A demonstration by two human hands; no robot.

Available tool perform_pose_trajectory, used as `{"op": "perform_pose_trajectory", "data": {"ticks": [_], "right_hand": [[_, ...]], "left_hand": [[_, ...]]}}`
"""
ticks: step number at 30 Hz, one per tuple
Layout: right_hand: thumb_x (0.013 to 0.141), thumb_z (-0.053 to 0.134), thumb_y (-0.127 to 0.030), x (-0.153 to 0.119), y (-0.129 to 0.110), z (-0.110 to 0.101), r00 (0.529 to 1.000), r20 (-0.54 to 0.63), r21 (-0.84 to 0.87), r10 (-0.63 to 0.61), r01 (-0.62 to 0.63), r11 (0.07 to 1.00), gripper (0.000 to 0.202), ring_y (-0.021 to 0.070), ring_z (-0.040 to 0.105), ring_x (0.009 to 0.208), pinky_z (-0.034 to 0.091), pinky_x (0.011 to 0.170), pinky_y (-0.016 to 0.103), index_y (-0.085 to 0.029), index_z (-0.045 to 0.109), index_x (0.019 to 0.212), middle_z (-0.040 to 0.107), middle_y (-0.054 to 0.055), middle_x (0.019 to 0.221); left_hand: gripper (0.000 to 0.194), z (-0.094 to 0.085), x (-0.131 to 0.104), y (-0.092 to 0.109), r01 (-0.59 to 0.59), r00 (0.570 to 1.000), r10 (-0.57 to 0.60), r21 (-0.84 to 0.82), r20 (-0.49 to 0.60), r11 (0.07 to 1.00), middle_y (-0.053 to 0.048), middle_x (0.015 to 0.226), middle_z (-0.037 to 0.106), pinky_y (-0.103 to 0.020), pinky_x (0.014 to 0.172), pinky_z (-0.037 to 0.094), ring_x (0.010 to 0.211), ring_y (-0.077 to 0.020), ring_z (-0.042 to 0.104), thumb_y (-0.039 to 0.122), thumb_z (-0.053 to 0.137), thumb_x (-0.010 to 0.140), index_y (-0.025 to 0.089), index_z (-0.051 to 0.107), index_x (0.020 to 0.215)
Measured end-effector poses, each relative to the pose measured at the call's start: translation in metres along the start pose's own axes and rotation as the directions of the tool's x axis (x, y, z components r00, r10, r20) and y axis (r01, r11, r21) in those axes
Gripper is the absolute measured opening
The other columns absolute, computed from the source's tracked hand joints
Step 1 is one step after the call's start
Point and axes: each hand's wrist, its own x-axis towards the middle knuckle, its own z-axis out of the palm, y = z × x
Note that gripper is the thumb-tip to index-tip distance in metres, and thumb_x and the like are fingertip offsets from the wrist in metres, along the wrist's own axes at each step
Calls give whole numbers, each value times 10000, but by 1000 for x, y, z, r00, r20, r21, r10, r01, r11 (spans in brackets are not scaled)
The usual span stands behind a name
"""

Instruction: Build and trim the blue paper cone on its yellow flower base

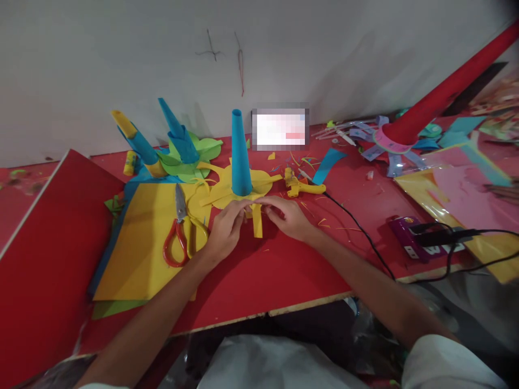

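Blue cone (240, 156) is stood upright on a yellow paper base (258, 186) on the red surface (263, 281).
The base's near edge is met by the left hand (227, 227) and right hand (290, 216), seemingly for steadying; whether either grip is pinched cannot be told.

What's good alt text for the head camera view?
A person's left hand and right hand meet at the near edge of a yellow cutout bearing a blue cone, on a red table. Scissors lie left, a yellow corded tool right.
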Motion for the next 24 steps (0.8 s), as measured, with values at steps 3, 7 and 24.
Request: {"op": "perform_pose_trajectory", "data": {"ticks": [3, 7, 24], "right_hand": [[986, 487, -194, 2, 1, -2, 996, -42, 153, 77, -70, 986, 371, 219, 723, 1156, 605, 953, 386, -267, 702, 1280, 750, 78, 1306], [972, 514, -210, 5, 3, -4, 989, -23, 272, 148, -137, 953, 364, 202, 743, 1054, 626, 883, 355, -260, 705, 1277, 754, 80, 1277], [926, 451, -112, 1, 29, -67, 977, -183, -663, 112, -207, 720, 392, 335, 620, 1148, 521, 990, 501, -196, 702, 1216, 694, 151, 1165]], "left_hand": [[366, 1, -3, -2, -72, 996, 66, 96, 62, 993, -90, 1186, 693, -357, 962, 548, 1072, -200, 680, 136, 391, 1053, 261, 613, 1314], [302, 2, -5, -4, -225, 974, 225, 344, 42, 911, -121, 1173, 700, -392, 951, 537, 1111, -253, 678, 162, 525, 1019, 234, 662, 1278], [135, 0, 0, -4, -414, 902, 403, 571, 154, 709, -17, 887, 732, -368, 728, 398, 795, -195, 625, 80, 611, 967, 178, 703, 984]]}}
